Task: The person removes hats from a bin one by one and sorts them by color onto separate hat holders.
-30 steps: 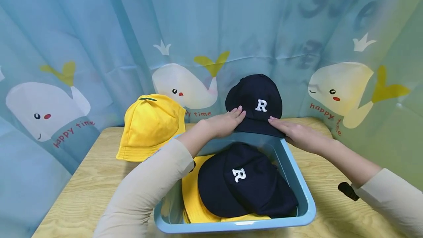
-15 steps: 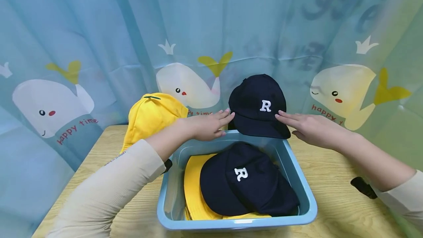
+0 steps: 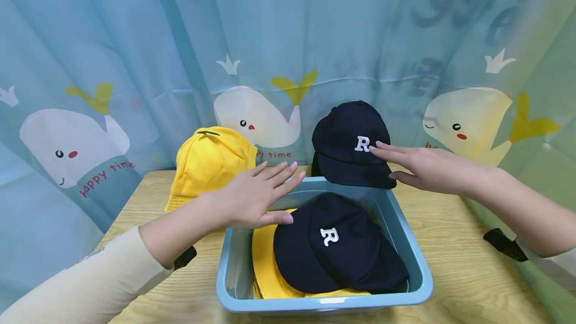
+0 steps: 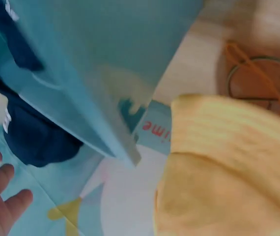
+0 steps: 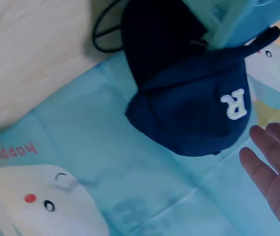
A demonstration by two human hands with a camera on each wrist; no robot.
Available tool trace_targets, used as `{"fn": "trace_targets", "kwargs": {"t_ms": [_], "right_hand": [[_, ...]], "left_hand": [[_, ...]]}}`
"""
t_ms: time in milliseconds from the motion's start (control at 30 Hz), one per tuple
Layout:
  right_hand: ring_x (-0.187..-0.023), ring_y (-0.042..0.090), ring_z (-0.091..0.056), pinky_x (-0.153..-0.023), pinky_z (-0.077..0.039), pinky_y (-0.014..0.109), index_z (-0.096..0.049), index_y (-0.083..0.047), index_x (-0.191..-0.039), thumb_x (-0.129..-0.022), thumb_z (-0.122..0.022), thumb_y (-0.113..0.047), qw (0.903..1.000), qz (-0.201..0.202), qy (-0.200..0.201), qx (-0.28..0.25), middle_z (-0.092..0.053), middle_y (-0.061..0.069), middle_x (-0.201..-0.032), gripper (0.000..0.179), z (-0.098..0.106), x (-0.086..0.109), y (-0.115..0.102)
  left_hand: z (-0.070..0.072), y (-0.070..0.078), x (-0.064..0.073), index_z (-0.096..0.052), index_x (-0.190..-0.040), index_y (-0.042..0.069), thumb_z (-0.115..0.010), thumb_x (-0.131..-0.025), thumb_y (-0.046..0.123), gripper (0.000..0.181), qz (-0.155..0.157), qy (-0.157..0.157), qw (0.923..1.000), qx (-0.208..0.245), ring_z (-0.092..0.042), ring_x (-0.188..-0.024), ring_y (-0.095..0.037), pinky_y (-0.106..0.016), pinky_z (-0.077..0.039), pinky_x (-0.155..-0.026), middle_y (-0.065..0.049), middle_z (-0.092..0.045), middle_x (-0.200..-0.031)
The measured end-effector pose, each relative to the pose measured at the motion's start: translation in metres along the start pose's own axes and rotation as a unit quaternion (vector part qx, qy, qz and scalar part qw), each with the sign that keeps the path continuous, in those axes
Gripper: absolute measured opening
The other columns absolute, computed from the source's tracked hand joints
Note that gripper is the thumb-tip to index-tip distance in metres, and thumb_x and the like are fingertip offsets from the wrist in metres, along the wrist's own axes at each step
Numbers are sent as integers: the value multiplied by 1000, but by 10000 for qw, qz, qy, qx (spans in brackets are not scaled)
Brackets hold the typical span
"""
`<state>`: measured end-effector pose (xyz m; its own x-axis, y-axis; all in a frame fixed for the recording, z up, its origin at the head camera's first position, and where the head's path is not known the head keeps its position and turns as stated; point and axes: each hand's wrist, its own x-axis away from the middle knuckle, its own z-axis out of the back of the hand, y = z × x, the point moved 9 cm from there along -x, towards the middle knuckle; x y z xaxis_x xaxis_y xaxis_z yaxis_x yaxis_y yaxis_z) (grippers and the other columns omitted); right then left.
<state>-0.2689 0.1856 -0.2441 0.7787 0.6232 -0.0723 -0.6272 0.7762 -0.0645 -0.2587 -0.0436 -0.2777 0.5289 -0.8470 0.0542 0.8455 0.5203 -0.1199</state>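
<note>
A navy cap with a white R (image 3: pixel 348 144) stands upright on the wooden table (image 3: pixel 454 244) behind a light blue bin (image 3: pixel 416 259). My right hand (image 3: pixel 400 161) is open. Its straight fingers reach to the cap's front beside the R. In the right wrist view, the fingers (image 5: pixel 272 169) show a small gap from this cap (image 5: pixel 199 110). My left hand (image 3: pixel 265 191) is open with fingers spread. It hovers over the bin's back left corner and holds nothing. Inside the bin, a second navy R cap (image 3: pixel 333 244) lies on yellow hats (image 3: pixel 265 264).
A yellow hat (image 3: pixel 209 164) stands on the table left of the bin, also in the left wrist view as the yellow hat (image 4: pixel 228 172) by the bin wall (image 4: pixel 105 73). A blue whale-print curtain (image 3: pixel 135 64) closes off the back and sides.
My left hand has come off the upright navy cap and drawn back over the bin, fingers spread. My right hand has risen from the brim to the cap's front by the R.
</note>
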Motion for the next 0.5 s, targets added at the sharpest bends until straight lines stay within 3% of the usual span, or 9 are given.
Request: {"fn": "trace_targets", "kwargs": {"t_ms": [100,200,267,300,367,500], "right_hand": [[-64,2,-55,-49,-36,20,-39,-10,-145,-89,-66,-16,9998,18,-87,-154,-37,17,-148,62,4,-2,-5],[-98,18,-64,-64,-47,25,-28,-12,-150,-91,-64,-22,9980,-116,-398,-481,-27,14,-154,70,2,-7,-10],[-122,27,-54,-81,-50,33,-17,-15,-153,-92,-61,-31,9943,-253,-678,-779,-17,12,-158,76,-2,-10,-13],[-133,30,-41,-89,-48,38,-12,-17,-153,-93,-59,-36,9919,-324,-808,-928,-12,11,-159,79,-5,-12,-14],[-141,31,-27,-102,-39,46,-5,-20,-154,-91,-56,-47,9863,-420,-1013,-1233,-5,8,-160,85,-9,-17,-19],[-144,33,-14,-109,-27,54,-3,-19,-154,-87,-53,-60,9806,-329,-1179,-1530,-4,8,-160,93,-18,-24,-29]], "left_hand": [[1,12,17,-19,-152,11,8,-82,73,97,-187,420,9986,-264,-20,-144,-26,-51,-21,-114,-10,-17,-157],[0,22,32,-22,-151,10,8,-84,71,95,-332,864,9952,-329,-22,-143,-27,-51,-23,-113,-11,-20,-157],[-2,28,42,-23,-151,10,5,-87,70,92,-465,1167,9914,-379,-25,-142,-29,-52,-24,-112,-12,-22,-156],[-3,31,47,-24,-150,10,3,-88,70,91,-541,1316,9890,-397,-26,-142,-30,-53,-24,-112,-13,-23,-156],[-8,37,54,-24,-150,10,2,-89,69,90,-720,1517,9848,-454,-27,-141,-32,-55,-26,-110,-13,-22,-156],[-21,49,65,-25,-150,11,-1,-88,72,90,-1147,1708,9764,-650,-29,-140,-33,-57,-28,-108,-13,-23,-156]]}}
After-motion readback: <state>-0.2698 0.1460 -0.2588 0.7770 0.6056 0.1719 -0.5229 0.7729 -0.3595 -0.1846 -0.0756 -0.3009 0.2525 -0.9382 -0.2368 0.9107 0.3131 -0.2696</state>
